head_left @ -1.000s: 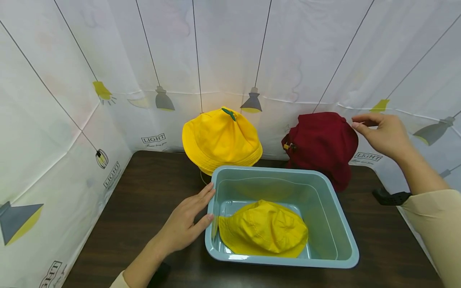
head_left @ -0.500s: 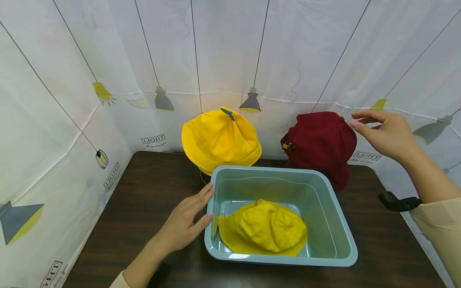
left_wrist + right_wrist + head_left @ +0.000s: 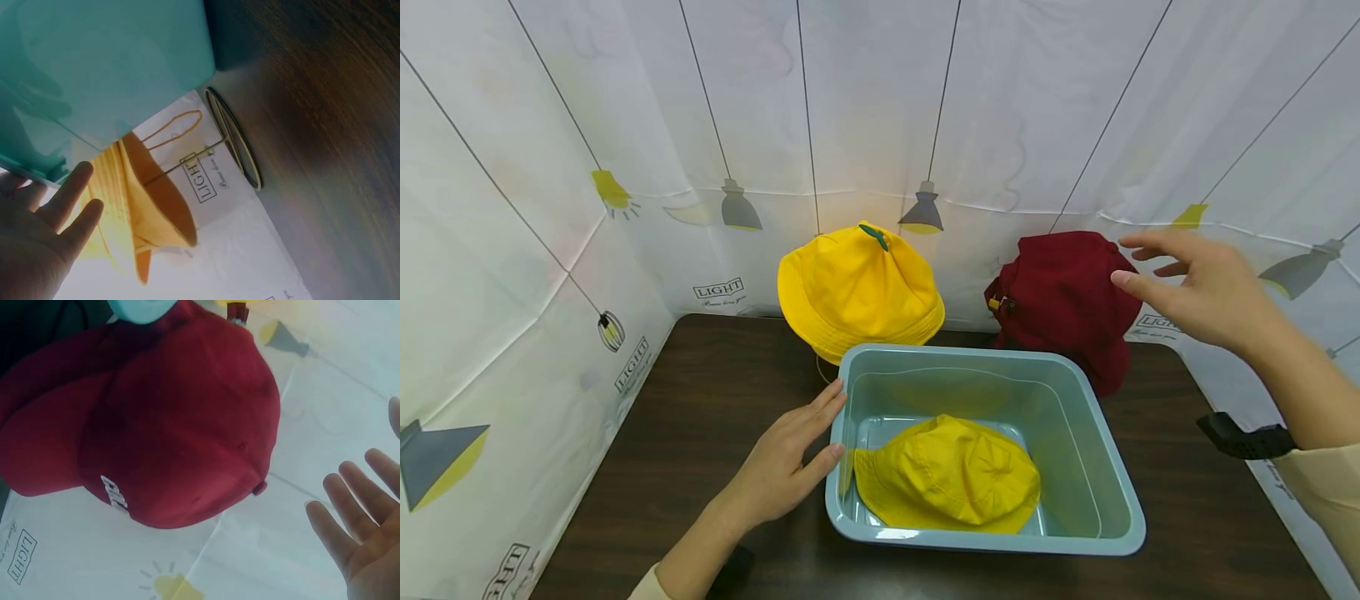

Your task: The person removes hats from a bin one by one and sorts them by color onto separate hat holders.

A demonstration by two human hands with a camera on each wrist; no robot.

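Head: left hand (image 3: 786, 458), fingers straight, touches light-blue rectangular plastic basin (image 3: 955, 387); right hand (image 3: 1213, 292), fingers loosely extended, near dark-red cloth peaked cap (image 3: 1063, 292) behind basin. Left wrist: fingers spread at basin. Right wrist: fingers apart from cap.

This looks like a tabletop corner screened off with cloth — whether inside a home, a studio or a lab cannot be told. White sheeting (image 3: 865, 100) printed with grey-and-yellow pendant lamps (image 3: 922, 210) and framed black "LIGHT" lettering (image 3: 718, 289) surrounds a dark brown wood-grained table (image 3: 722, 392) — a thin metal stand with a round base (image 3: 234, 137) there props up a yellow cloth bucket hat (image 3: 861, 292), shop-display fashion.
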